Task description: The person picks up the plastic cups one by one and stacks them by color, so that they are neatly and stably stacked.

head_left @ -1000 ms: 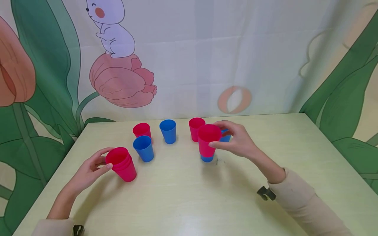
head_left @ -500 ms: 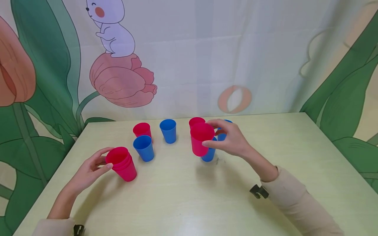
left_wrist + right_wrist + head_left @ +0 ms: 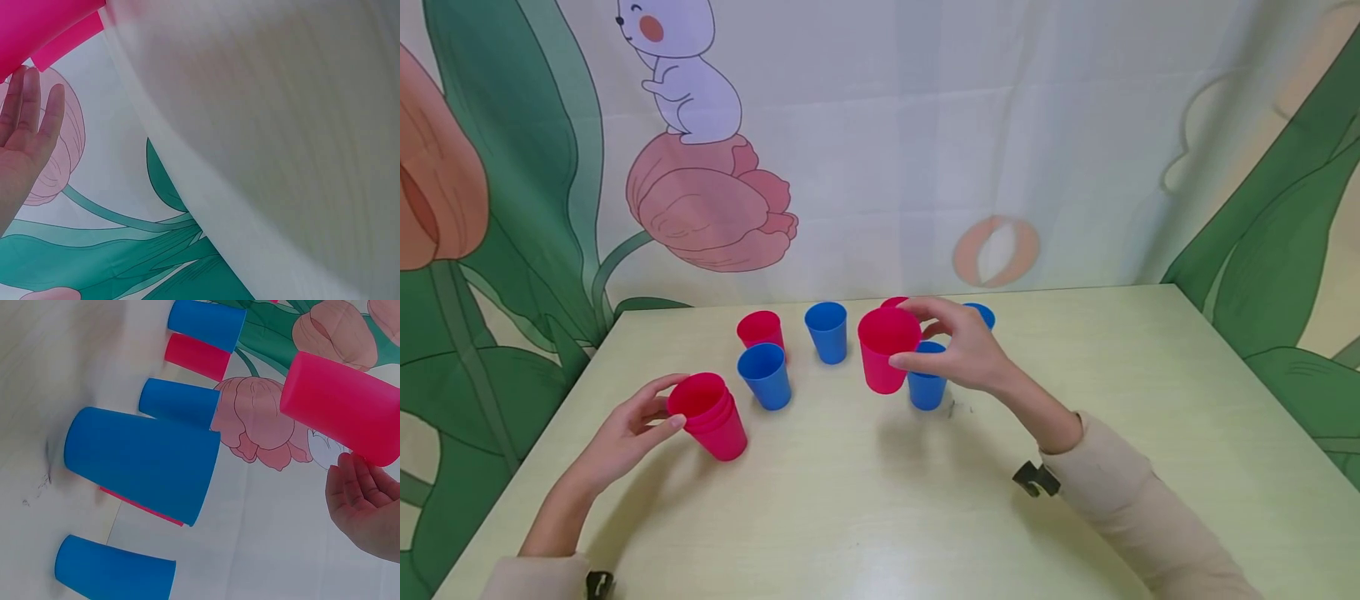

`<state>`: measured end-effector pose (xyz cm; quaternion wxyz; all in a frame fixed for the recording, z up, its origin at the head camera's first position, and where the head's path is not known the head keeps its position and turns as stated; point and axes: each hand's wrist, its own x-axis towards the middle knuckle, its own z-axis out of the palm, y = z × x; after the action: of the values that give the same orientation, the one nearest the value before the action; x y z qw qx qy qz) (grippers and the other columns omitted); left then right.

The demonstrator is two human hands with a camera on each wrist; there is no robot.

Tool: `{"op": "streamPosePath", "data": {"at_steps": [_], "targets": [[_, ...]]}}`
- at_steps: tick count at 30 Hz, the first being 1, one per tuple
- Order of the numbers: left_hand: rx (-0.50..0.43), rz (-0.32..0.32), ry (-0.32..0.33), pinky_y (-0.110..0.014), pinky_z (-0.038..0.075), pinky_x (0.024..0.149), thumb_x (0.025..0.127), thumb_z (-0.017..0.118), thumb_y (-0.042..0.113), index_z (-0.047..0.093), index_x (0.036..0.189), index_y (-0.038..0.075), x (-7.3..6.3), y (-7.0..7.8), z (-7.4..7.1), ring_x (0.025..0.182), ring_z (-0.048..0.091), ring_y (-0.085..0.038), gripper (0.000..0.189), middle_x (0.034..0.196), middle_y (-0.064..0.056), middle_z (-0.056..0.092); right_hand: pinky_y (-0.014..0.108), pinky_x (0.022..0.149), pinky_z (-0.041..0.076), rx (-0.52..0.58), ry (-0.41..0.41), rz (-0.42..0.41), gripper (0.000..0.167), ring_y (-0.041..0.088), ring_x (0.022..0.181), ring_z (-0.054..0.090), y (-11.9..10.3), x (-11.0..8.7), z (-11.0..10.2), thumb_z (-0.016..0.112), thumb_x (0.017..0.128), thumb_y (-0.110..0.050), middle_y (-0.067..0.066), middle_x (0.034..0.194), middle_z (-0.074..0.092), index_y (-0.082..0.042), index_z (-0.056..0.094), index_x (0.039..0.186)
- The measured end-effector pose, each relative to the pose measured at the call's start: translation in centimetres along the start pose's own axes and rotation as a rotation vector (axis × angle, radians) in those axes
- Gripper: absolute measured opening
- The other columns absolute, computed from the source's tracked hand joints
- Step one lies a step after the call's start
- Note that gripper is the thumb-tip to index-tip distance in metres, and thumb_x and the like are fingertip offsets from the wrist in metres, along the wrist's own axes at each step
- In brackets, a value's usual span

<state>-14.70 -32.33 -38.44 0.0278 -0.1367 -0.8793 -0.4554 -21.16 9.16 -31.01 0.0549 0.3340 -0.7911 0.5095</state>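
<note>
On the pale, smooth desk (image 3: 865, 517), the left hand (image 3: 625, 437) grips nested red cups (image 3: 718, 435), round and tapered, the upper one's bare red interior showing. The right hand (image 3: 964, 346) pinches a smooth red cup (image 3: 882, 362) mouth-up above the desk, a blue cup (image 3: 927, 392) just beneath that hand. Beyond the left hand stand two blue cups (image 3: 767, 379) and a red one (image 3: 760, 325); behind the right, another red (image 3: 893, 301) and blue cup (image 3: 981, 315). Farthest hangs creased, flower-printed cloth (image 3: 865, 167).
</note>
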Motion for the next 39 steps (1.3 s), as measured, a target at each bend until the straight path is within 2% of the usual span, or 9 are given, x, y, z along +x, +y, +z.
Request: {"op": "streamPosePath", "data": {"at_steps": [5,12,18,22,29,39], "targets": [[0.004,-0.005,-0.002,-0.026,0.051,0.072,0.089,0.059,0.014,0.034,0.137,0.006,0.0,0.1,0.1,0.093,0.053,-0.002,0.054,0.113,-0.009,0.054,0.032,0.073,0.051,-0.005,-0.014,0.005,0.054,0.020,0.090,0.056,-0.2,0.5,0.6,0.078,0.069,-0.015,0.006,0.105,0.061,-0.003,0.056,0.117],[0.001,-0.004,-0.003,-0.026,0.051,0.072,0.089,0.059,0.014,0.034,0.137,0.006,-0.1,0.1,0.1,0.093,0.053,-0.002,0.054,0.112,-0.002,0.054,0.034,0.072,0.051,0.006,-0.046,0.013,0.054,0.020,0.091,0.057,-0.6,1.1,1.5,0.077,0.070,-0.019,0.004,0.100,0.061,-0.004,0.056,0.117],[-0.003,0.000,-0.004,-0.024,0.051,0.071,0.088,0.058,0.011,0.034,0.137,0.006,-0.1,0.3,0.2,0.093,0.053,-0.002,0.054,0.114,-0.011,0.053,0.030,0.072,0.051,0.002,-0.063,0.025,0.056,0.020,0.093,0.056,-1.1,1.6,2.2,0.077,0.070,-0.021,0.003,0.104,0.060,-0.005,0.055,0.119],[-0.003,-0.008,-0.004,-0.025,0.051,0.072,0.088,0.059,0.012,0.034,0.137,0.006,-0.1,0.4,0.2,0.093,0.053,-0.002,0.054,0.113,-0.009,0.054,0.030,0.071,0.051,0.010,-0.074,0.030,0.059,0.019,0.094,0.055,-1.3,2.0,2.7,0.078,0.069,-0.022,0.003,0.105,0.059,-0.006,0.055,0.121],[0.002,-0.012,-0.005,-0.026,0.051,0.072,0.089,0.059,0.014,0.034,0.136,0.006,0.0,0.2,0.1,0.093,0.053,-0.002,0.054,0.113,-0.010,0.054,0.033,0.073,0.051,0.036,-0.097,-0.023,0.056,0.017,0.093,0.055,-1.7,2.9,3.7,0.079,0.068,-0.017,0.003,0.103,0.060,-0.003,0.056,0.118],[-0.001,-0.010,-0.003,-0.029,0.052,0.071,0.088,0.058,0.011,0.034,0.137,0.006,0.0,0.1,0.2,0.092,0.054,-0.003,0.054,0.113,-0.011,0.054,0.025,0.072,0.050,0.025,-0.154,-0.024,0.057,0.014,0.093,0.055,-2.6,4.2,5.6,0.079,0.069,-0.019,0.003,0.104,0.060,-0.005,0.055,0.119]]}}
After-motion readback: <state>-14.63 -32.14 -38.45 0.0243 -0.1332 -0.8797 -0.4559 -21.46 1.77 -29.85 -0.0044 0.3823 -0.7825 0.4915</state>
